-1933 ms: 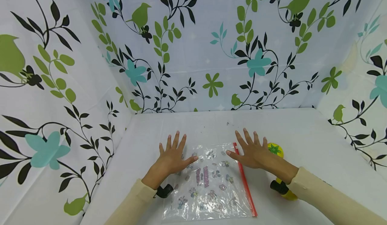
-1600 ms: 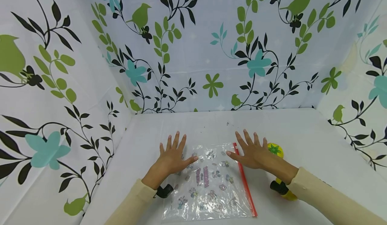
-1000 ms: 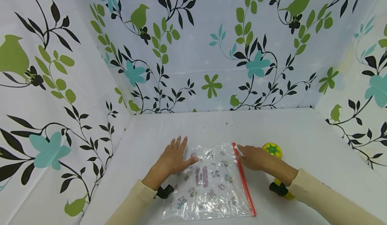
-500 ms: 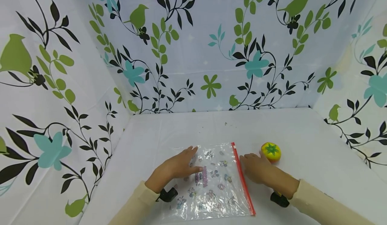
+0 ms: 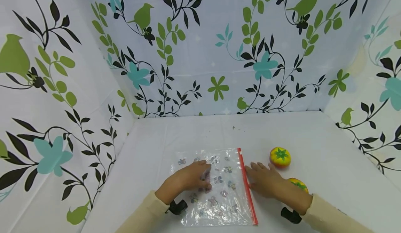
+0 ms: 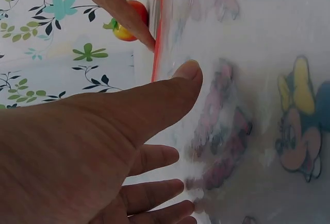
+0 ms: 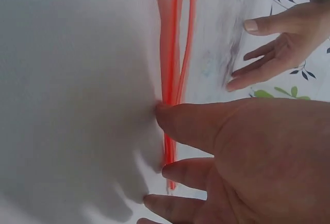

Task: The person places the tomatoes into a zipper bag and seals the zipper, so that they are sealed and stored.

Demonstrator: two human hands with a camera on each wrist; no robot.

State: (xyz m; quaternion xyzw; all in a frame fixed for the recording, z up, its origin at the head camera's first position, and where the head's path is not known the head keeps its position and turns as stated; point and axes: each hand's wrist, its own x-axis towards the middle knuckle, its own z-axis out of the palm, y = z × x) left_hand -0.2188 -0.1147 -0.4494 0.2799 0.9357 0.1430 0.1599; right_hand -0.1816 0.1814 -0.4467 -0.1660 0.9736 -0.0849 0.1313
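A clear zip bag with printed cartoon figures lies flat on the white table, its red zip strip along the right side. My left hand rests on the bag's upper left part, fingertips against the film by the purple print and thumb apart from the fingers. At the strip's outer edge is my right hand; in the right wrist view its thumb and index fingertip touch the red strip, fingers loosely extended. The left wrist view shows yellow-bowed cartoon print on the bag.
Just beyond the right hand stands a yellow and red toy vegetable with a green star-shaped top. A similar toy is partly hidden behind the right wrist. Patterned cloth walls the table's back and sides.
Both hands have come down and nearer from a spread pose, the right to the zip strip and the left farther onto the bag. The bag has slid slightly left. The second toy shows more.
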